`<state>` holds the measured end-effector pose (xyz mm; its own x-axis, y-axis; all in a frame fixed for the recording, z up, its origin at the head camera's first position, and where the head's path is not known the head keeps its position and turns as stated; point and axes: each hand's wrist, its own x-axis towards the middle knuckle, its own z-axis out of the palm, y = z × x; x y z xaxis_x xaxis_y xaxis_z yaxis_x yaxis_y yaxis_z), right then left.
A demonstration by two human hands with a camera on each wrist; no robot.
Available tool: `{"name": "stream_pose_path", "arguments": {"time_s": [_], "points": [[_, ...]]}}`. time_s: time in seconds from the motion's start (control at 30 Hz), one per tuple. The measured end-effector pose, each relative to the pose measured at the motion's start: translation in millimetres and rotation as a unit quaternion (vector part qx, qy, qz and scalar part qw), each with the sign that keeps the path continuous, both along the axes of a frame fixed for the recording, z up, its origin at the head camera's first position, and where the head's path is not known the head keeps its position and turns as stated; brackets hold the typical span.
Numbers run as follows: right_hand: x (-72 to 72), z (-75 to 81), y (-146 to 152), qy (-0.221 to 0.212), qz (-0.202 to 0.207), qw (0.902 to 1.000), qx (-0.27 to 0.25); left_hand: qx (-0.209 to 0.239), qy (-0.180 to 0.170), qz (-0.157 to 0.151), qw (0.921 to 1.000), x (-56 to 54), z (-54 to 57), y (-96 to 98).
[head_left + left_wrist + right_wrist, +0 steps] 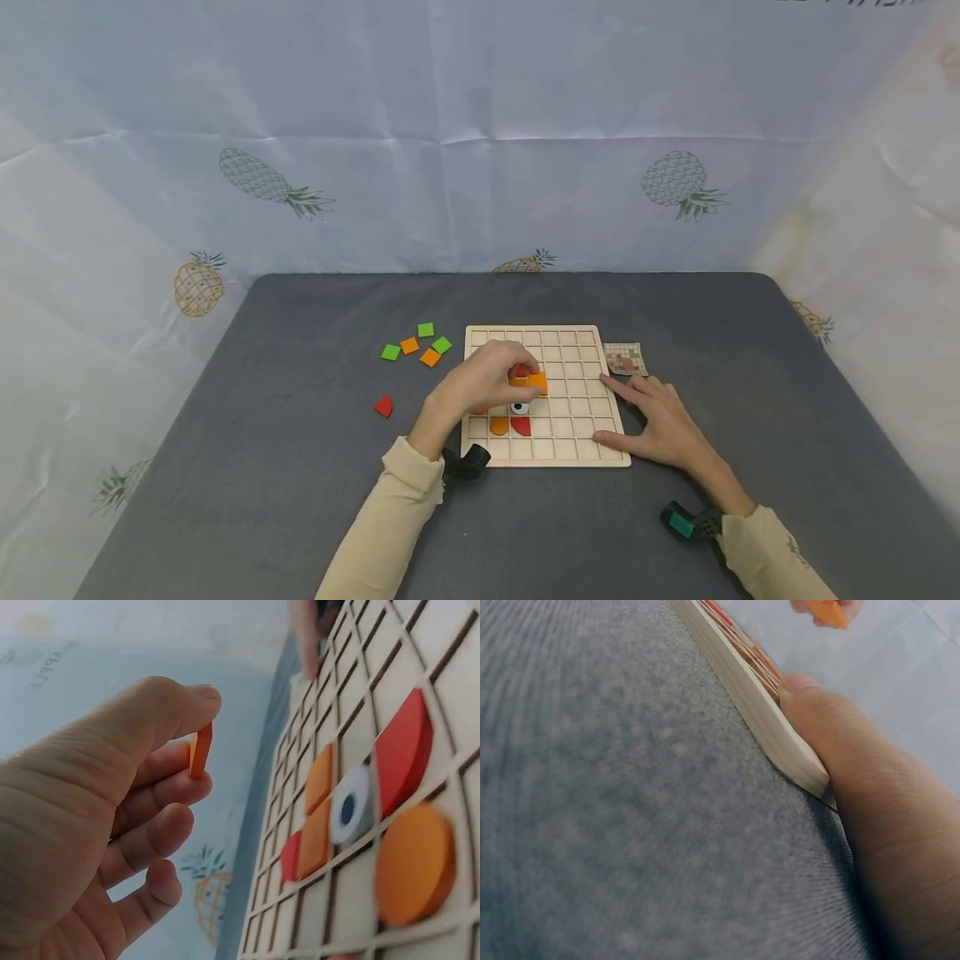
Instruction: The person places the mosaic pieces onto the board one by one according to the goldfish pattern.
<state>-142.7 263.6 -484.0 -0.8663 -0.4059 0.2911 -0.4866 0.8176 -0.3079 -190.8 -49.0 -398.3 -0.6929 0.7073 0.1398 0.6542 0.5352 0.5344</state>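
Between thumb and fingertip, my left hand (487,377) pinches a thin orange tile (199,752) over the left half of a wooden grid board (573,452). Its other fingers curl loosely. Set in the board below are a white eye piece (351,808), a red rounded piece (406,754), an orange round piece (416,864) and orange square tiles (319,780). A smaller red piece (291,856) shows behind them. My right hand (663,421) rests at the board's right edge with fingers spread, its thumb (802,694) touching the rim.
Left of the board lie several green tiles (426,330) and orange tiles (409,345), plus a red rounded piece (384,406) nearer me. A small printed pattern card (628,357) lies by the board's upper right side. The dark grey table (300,467) meets a pineapple-print cloth behind.
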Motion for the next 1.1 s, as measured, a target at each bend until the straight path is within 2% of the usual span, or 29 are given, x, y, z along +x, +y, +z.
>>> {"name": "stream_pose_path", "arguments": {"time_s": [0.23,0.47,0.73,1.1], "points": [[-0.4,0.6,-0.2,-0.001,0.001,1.0,0.003,-0.019,-0.008,-0.008,0.9998,2.9,-7.3,8.8],[-0.1,1.0,-0.2,-0.006,-0.001,1.0,0.005,-0.046,-0.023,0.006,0.9987,5.8,-14.2,9.5],[0.1,0.1,-0.7,0.003,-0.004,1.0,0.008,-0.065,0.007,0.005,0.9979,6.6,-20.8,9.6],[-0.4,-1.5,0.1,0.014,-0.001,0.9999,0.007,-0.071,0.016,0.01,0.9973,9.0,-24.8,14.3]]}}
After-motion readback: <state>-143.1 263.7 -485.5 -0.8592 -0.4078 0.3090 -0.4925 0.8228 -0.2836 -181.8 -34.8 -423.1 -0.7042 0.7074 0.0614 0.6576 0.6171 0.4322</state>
